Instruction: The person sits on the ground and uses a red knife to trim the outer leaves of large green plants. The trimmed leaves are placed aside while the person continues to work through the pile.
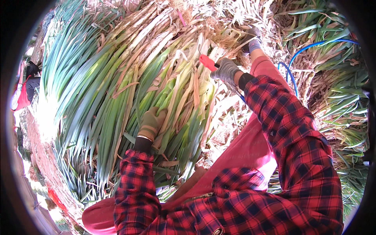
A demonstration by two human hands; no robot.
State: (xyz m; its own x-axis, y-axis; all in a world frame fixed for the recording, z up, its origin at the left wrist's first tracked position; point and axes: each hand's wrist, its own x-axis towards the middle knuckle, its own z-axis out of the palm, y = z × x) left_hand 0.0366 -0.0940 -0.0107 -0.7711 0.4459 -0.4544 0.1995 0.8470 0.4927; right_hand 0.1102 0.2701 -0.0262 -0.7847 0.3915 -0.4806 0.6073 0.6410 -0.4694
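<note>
Dry husks [261,16] litter the sunlit ground [228,135], where a blue hose [303,49] loops beside a second heap [346,107] along the right. Before me spreads a broad pile of green onions [111,92], roots toward its far right corner, leaves fanning left and nearer. My gloved left hand [152,123] closes around green stalks near the pile's near edge; my gloved right hand [226,71] grips a red tool [207,62] at its right edge.
</note>
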